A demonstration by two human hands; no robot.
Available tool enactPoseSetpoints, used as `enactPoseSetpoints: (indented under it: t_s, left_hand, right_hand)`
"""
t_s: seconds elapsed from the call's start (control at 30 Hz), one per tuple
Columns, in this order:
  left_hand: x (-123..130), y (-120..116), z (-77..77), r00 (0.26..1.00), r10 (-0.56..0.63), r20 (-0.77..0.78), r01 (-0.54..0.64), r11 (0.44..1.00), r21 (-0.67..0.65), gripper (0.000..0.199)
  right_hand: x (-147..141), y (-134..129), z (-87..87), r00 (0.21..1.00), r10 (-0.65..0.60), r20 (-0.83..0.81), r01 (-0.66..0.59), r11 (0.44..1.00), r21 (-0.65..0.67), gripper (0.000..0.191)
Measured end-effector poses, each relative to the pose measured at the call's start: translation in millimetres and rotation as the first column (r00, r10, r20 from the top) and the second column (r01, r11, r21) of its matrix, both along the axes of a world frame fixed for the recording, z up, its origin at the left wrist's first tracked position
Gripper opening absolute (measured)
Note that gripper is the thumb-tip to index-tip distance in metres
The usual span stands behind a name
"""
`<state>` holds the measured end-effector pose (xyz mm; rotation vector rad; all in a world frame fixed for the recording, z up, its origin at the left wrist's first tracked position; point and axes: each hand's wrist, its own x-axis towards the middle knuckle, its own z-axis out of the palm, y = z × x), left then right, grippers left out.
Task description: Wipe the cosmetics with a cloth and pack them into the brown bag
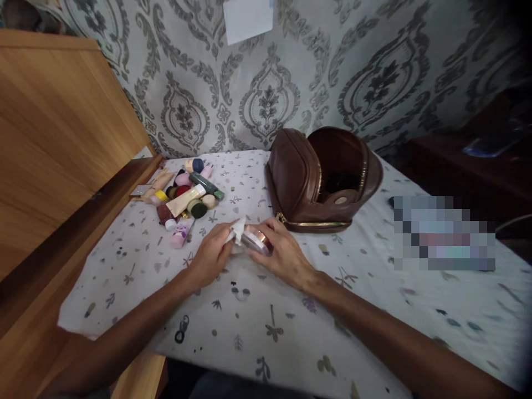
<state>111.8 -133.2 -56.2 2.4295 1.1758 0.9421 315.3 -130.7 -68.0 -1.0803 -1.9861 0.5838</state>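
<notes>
My right hand (285, 252) is closed around a small round cosmetic jar (255, 239) with a clear side and a copper-coloured band. Pinched in my left hand (214, 252) is a crumpled white wipe (238, 230), pressed against the jar's left side. Both hands are over the middle of the patterned cloth (236, 310). Just behind my right hand stands a brown leather toiletry bag (297, 183), unzipped, its dark inside showing. To the left of my left hand lies a pile of cosmetics, among them a cream tube (183, 202), a green tube (206, 185) and a pink-purple tube (181, 234).
A wooden panel (62, 127) rises along the left edge. At the back hangs a patterned curtain (270, 94) with a white sheet (248, 21) on it. A pixelated flat object (444, 235) lies at the right, near dark furniture (457, 160).
</notes>
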Motion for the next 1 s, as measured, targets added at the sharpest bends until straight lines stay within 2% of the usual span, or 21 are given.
enactPoseSetpoints:
  t_s: [0.07,0.1,0.23,0.37,0.43,0.53,0.63,0.8,0.9,1.0]
  left_hand:
    - [3.4,-6.3,5.1,0.999,-0.047,-0.009,0.047,0.997,0.055,0.043]
    - [5.5,-9.2,7.6,0.997,-0.069,-0.019,0.071,0.993,0.093,0.051]
    - [10.0,-13.7,9.9,0.99,-0.074,-0.124,0.102,0.967,0.235,0.056]
    - [1.0,-4.8,-5.6,0.968,0.047,-0.248,0.021,0.965,0.263,0.06]
    - [-6.5,0.3,-15.7,0.946,0.052,-0.319,0.027,0.971,0.236,0.061]
    - [-13.7,4.2,-25.0,0.915,0.008,-0.402,0.074,0.979,0.188,0.053]
    - [-12.2,3.2,-22.3,0.927,0.012,-0.375,0.051,0.986,0.157,0.046]
    - [-2.1,-3.0,-4.8,0.968,0.071,-0.239,-0.029,0.984,0.177,0.055]
    - [0.8,-4.9,-1.3,0.961,0.103,-0.256,-0.04,0.97,0.241,0.06]
    - [0.4,-4.2,-6.2,0.942,0.129,-0.309,-0.036,0.957,0.289,0.058]
  right_hand:
    - [-2.5,-2.6,2.2,1.0,-0.019,-0.013,0.019,1.0,0.014,0.009]
    - [-3.6,-3.5,2.7,0.999,-0.014,-0.039,0.015,1.0,0.021,0.006]
    - [-6.6,-5.1,2.4,0.988,0.007,-0.152,-0.005,1.0,0.012,0.014]
    - [-5.3,-2.4,1.9,0.974,-0.021,-0.224,-0.008,0.992,-0.127,0.007]
    - [-2.9,0.6,2.3,0.969,-0.056,-0.241,0.012,0.983,-0.182,0.011]
    - [2.0,5.5,4.1,0.971,-0.078,-0.226,0.033,0.98,-0.198,0.019]
    - [5.7,7.3,7.2,0.979,-0.055,-0.194,0.016,0.98,-0.198,0.03]
    - [2.7,3.0,7.6,0.957,-0.001,-0.29,-0.059,0.979,-0.197,0.019]
    - [0.0,1.9,3.6,0.947,0.025,-0.319,-0.099,0.971,-0.218,0.019]
    - [1.0,3.9,0.4,0.952,0.016,-0.305,-0.087,0.971,-0.221,0.022]
